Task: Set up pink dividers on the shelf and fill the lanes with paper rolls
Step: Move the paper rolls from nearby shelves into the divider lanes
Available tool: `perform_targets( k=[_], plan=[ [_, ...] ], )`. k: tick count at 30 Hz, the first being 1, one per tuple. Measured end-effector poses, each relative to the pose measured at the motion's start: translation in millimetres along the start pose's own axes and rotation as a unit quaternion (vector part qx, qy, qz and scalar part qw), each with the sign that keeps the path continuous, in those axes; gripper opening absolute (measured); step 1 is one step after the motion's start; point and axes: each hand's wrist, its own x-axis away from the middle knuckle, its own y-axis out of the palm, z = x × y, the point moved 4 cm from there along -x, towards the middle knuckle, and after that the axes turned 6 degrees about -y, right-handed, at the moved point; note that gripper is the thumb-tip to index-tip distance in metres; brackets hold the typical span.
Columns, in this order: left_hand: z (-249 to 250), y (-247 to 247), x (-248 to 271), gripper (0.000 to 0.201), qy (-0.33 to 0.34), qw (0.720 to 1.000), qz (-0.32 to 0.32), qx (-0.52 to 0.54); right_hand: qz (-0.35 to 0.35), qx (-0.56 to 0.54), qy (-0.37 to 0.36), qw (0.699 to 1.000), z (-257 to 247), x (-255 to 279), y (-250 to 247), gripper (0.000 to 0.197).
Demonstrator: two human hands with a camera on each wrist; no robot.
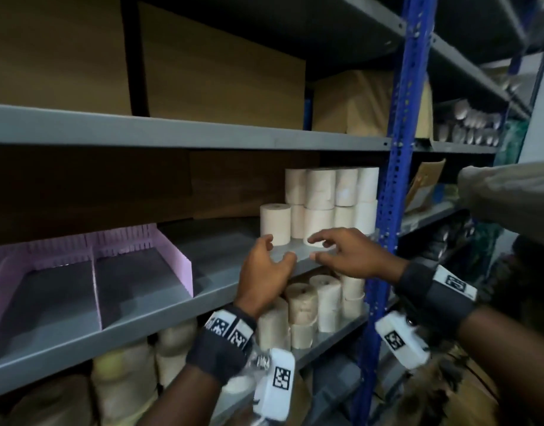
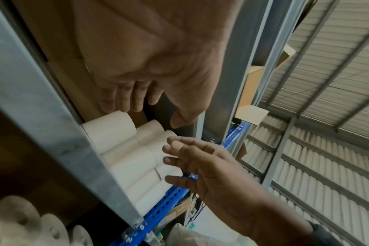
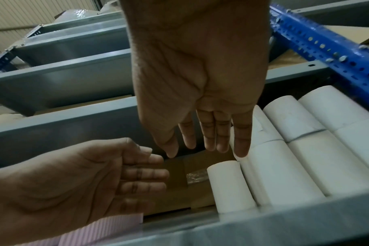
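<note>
From the head camera, pink dividers (image 1: 110, 262) stand at the shelf's (image 1: 160, 315) left with bare shelf floor between them and stacked paper rolls (image 1: 323, 204) at right; the left hand (image 1: 264, 269) and right hand (image 1: 347, 253) hover just before the rolls, fingers spread, holding nothing. The left wrist view shows relaxed fingers (image 2: 124, 96) near the rolls (image 2: 124, 146), possibly touching one. The right wrist view shows straight fingers (image 3: 240, 138) just above the rolls (image 3: 284, 158).
</note>
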Motion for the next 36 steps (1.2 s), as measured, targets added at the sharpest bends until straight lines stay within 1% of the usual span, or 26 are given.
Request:
perform_targets(
  k=[3,5,7,10,11,12,15,19,22,25,27,29,31,34,36],
  plan=[
    [4,12,-43,0.067,-0.034,0.999,-0.002,0.030,-0.008,0.046,-0.025,0.999,10,-50,-3,0.046],
    [3,21,-74,0.064,-0.056,0.997,0.004,0.046,-0.013,0.072,-0.032,0.997,18,-85,-5,0.048],
    [-3,30,-106,0.053,-0.080,0.995,-0.002,0.056,-0.020,0.096,-0.040,0.994,25,-121,-6,0.047],
    [-15,42,-148,0.029,-0.103,0.992,-0.015,0.070,-0.056,0.130,-0.043,0.989,36,-172,3,0.038],
    [-17,45,-163,0.025,-0.106,0.991,-0.011,0.078,-0.070,0.147,-0.042,0.986,41,-188,7,0.036],
    [-20,48,-172,0.027,-0.114,0.989,-0.006,0.091,-0.086,0.161,-0.041,0.982,45,-199,12,0.037],
    [-29,55,-198,0.044,-0.125,0.986,0.003,0.113,-0.147,0.201,-0.045,0.967,55,-226,27,0.039],
    [-42,62,-220,0.050,-0.139,0.986,0.002,0.096,-0.208,0.151,-0.042,0.966,66,-248,39,0.041],
    [-42,63,-223,0.054,-0.144,0.988,-0.010,0.062,-0.206,0.133,-0.066,0.967,69,-253,40,0.035],
    [-36,59,-216,0.042,-0.134,0.989,-0.013,0.054,-0.179,0.114,-0.094,0.973,66,-248,38,0.043],
    [-29,56,-205,0.044,-0.110,0.992,-0.016,0.059,-0.150,0.113,-0.131,0.973,63,-240,33,0.046],
    [-21,52,-189,0.049,-0.076,0.995,-0.017,0.067,-0.117,0.096,-0.158,0.976,58,-228,21,0.045],
    [-14,48,-167,0.060,-0.029,0.997,-0.006,0.066,-0.090,0.053,-0.171,0.980,51,-209,3,0.041],
    [-9,42,-129,0.088,0.051,0.998,0.012,0.022,-0.060,-0.001,-0.195,0.979,41,-176,-23,0.033],
    [-8,41,-98,0.100,0.100,0.995,0.011,0.002,-0.043,-0.029,-0.204,0.978,30,-148,-36,0.027]
  ],
)
